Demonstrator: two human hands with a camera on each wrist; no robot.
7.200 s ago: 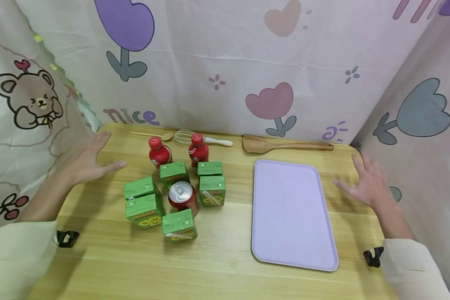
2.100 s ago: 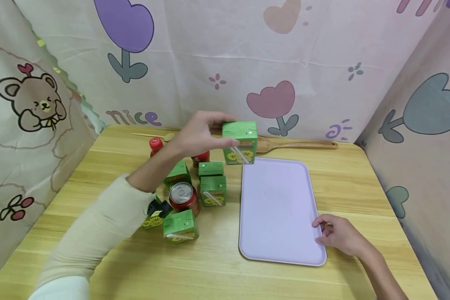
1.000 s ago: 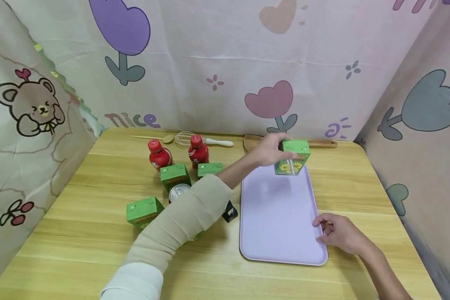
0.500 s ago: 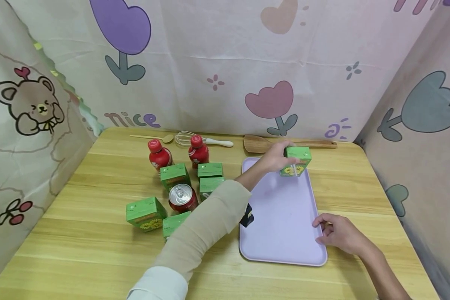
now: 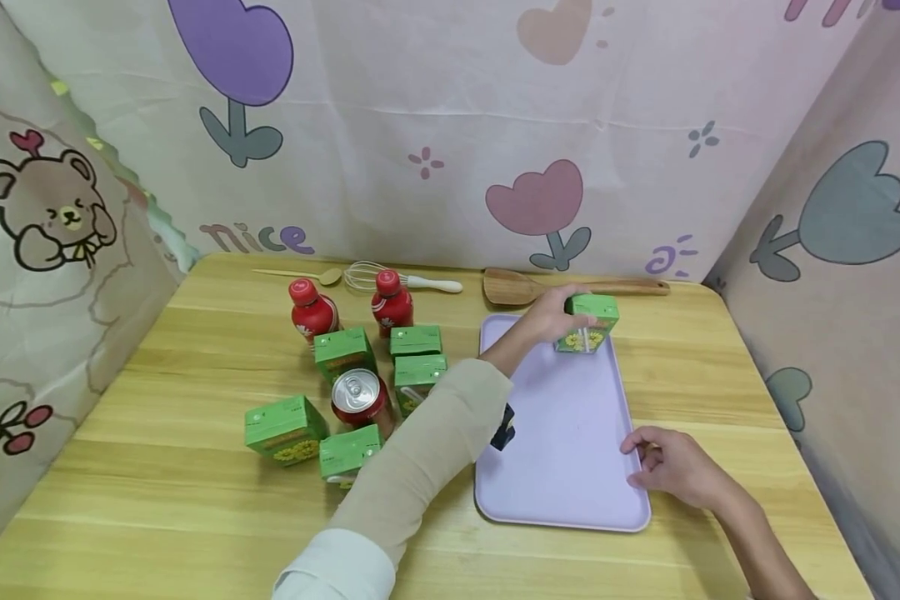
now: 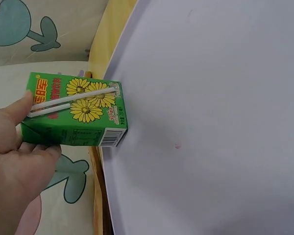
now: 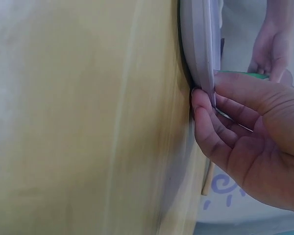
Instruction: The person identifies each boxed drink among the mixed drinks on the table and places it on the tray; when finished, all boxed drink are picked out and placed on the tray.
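Note:
My left hand (image 5: 547, 319) grips a green juice box (image 5: 596, 310) by its upper part, thumb on one side and fingers on the other. In the left wrist view the juice box (image 6: 76, 105) shows yellow flowers and a white straw. Its base is at the far right corner of the lilac tray (image 5: 562, 467); firm contact is hard to tell. My right hand (image 5: 682, 468) holds the tray's right rim near the front. The right wrist view shows thumb and fingers pinching the tray edge (image 7: 201, 54).
Left of the tray stand several green juice boxes (image 5: 285, 425) around a red can (image 5: 360, 396), with red bottles (image 5: 315, 312) behind. A whisk (image 5: 431, 284), a small spoon (image 5: 330, 276) and a wooden spatula (image 5: 513, 287) lie along the back. Curtains enclose the table.
My left hand has taken a juice box from the left group and carried it right, then lowered it to the tray's far corner. My right hand took the tray's rim; the tray shifted slightly left.

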